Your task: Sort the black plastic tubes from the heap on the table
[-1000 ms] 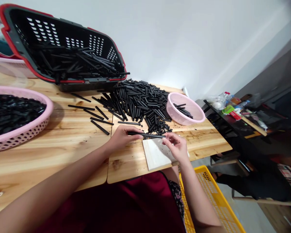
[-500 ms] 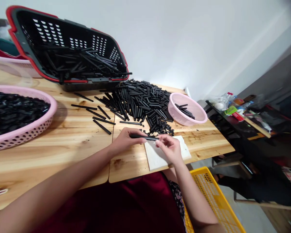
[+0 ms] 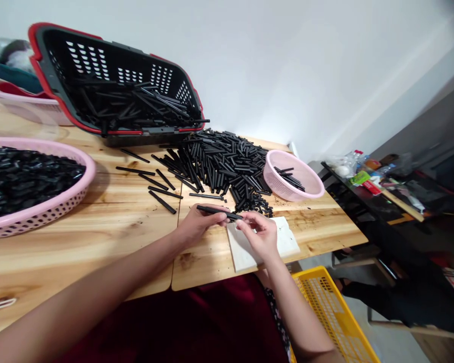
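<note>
A thin black tube (image 3: 215,210) is held between my two hands above the table's front part. My left hand (image 3: 200,223) is closed around its left end, thumb on top. With its fingertips my right hand (image 3: 260,233) pinches the right end; whether a second small piece sits there I cannot make out. Below my right hand lies a white board (image 3: 245,252). Just beyond the hands spreads a large pile of black tubes (image 3: 223,159), with small cut bits (image 3: 253,201) at its near edge.
A tilted black basket with a red rim (image 3: 144,132) holds long tubes. A pink basket (image 3: 87,184) of black pieces stands left, and a smaller pink basket (image 3: 283,190) with several tubes right. Loose tubes (image 3: 162,201) lie on the wooden table (image 3: 136,252). A yellow crate (image 3: 336,312) stands below.
The held tube now tilts down more to the right, and my hands have shifted slightly left. The whole view has moved a little. The tube stays held.
</note>
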`<action>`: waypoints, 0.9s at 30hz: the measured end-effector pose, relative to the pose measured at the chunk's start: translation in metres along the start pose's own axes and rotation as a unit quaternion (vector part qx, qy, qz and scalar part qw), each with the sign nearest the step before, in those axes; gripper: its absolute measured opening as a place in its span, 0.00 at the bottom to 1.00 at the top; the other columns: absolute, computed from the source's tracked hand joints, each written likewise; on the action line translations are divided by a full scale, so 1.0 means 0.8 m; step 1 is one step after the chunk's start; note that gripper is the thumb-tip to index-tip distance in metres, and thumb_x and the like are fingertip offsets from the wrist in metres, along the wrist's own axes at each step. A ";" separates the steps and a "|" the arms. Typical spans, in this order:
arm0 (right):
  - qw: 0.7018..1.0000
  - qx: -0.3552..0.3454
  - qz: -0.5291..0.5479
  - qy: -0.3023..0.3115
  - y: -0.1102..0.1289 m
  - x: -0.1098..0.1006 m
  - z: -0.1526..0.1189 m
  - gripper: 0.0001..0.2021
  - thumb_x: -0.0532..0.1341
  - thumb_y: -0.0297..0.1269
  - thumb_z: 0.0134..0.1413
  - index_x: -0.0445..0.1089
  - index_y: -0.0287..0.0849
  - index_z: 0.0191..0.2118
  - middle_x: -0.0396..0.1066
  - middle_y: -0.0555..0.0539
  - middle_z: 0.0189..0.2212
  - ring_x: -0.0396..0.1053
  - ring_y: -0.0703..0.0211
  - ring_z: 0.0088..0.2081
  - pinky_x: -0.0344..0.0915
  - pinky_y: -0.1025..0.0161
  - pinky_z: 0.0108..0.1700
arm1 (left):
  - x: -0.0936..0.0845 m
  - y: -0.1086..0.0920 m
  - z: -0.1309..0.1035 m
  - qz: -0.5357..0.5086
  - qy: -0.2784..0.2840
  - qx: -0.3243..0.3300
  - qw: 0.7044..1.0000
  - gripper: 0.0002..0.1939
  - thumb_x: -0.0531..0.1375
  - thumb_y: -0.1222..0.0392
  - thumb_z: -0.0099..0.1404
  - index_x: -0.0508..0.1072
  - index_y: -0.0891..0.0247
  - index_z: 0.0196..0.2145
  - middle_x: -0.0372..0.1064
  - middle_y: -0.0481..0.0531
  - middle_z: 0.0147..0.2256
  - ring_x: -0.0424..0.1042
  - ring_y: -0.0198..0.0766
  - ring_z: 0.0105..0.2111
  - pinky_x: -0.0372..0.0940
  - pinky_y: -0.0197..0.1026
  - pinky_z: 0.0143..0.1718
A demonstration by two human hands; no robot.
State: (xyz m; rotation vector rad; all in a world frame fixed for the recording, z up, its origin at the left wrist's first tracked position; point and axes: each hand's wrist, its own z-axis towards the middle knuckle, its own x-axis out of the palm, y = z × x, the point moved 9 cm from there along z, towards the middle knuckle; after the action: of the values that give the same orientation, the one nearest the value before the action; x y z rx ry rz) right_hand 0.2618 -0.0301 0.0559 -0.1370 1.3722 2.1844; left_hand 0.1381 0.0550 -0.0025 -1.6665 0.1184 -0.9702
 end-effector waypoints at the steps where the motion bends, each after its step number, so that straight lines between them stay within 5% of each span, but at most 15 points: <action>1: 1.000 0.005 0.000 0.009 0.000 0.001 0.001 0.11 0.64 0.39 0.54 0.74 0.36 0.40 0.72 0.45 0.31 0.71 0.66 0.29 0.68 0.72 0.31 | 0.000 0.000 0.001 0.003 0.002 0.001 1.000 0.19 0.71 0.59 0.45 0.77 0.72 0.35 0.73 0.53 0.26 0.72 0.30 0.26 0.67 0.32 0.33; 12: 0.995 -0.065 -0.060 0.054 0.027 0.001 0.004 0.09 0.63 0.35 0.55 0.75 0.39 0.41 0.71 0.45 0.34 0.69 0.67 0.33 0.66 0.72 0.33 | 0.006 -0.003 0.001 0.014 0.037 0.014 0.999 0.17 0.70 0.59 0.49 0.77 0.71 0.36 0.72 0.52 0.27 0.71 0.28 0.28 0.66 0.31 0.33; 16: 0.993 0.046 0.075 0.082 -0.005 0.016 0.012 0.12 0.67 0.40 0.51 0.73 0.36 0.37 0.71 0.44 0.33 0.70 0.65 0.32 0.68 0.70 0.32 | 0.011 -0.001 0.000 0.001 0.041 -0.003 0.999 0.18 0.70 0.58 0.49 0.76 0.72 0.35 0.71 0.52 0.26 0.70 0.28 0.27 0.65 0.30 0.31; 20: 0.935 0.160 0.259 0.182 -0.036 0.059 0.017 0.29 0.73 0.42 0.37 0.60 0.41 0.43 0.68 0.52 0.27 0.68 0.65 0.26 0.68 0.68 0.26 | 0.019 0.007 -0.002 -0.007 0.078 -0.017 0.997 0.19 0.68 0.54 0.51 0.74 0.73 0.34 0.70 0.52 0.26 0.67 0.26 0.25 0.62 0.29 0.29; 24: 0.908 0.164 0.285 0.259 -0.035 0.081 0.025 0.35 0.76 0.37 0.30 0.57 0.43 0.45 0.61 0.58 0.23 0.58 0.73 0.21 0.59 0.77 0.21 | 0.019 0.014 -0.005 0.040 0.099 -0.036 0.994 0.22 0.64 0.47 0.56 0.70 0.73 0.32 0.66 0.51 0.25 0.63 0.25 0.25 0.59 0.29 0.29; 27: 0.908 0.153 0.293 0.256 -0.029 0.080 0.030 0.37 0.75 0.40 0.31 0.61 0.41 0.51 0.57 0.58 0.22 0.55 0.76 0.22 0.55 0.78 0.23 | 0.024 0.012 -0.011 0.172 0.122 -0.028 0.977 0.24 0.57 0.42 0.61 0.67 0.71 0.31 0.63 0.50 0.27 0.61 0.24 0.28 0.58 0.28 0.32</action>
State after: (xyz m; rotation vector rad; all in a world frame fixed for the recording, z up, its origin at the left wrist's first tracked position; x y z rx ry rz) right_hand 0.2244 0.0233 0.0249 -0.2112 2.2820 2.4632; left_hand 0.1490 0.0345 -0.0006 -1.5076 0.5853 -0.9060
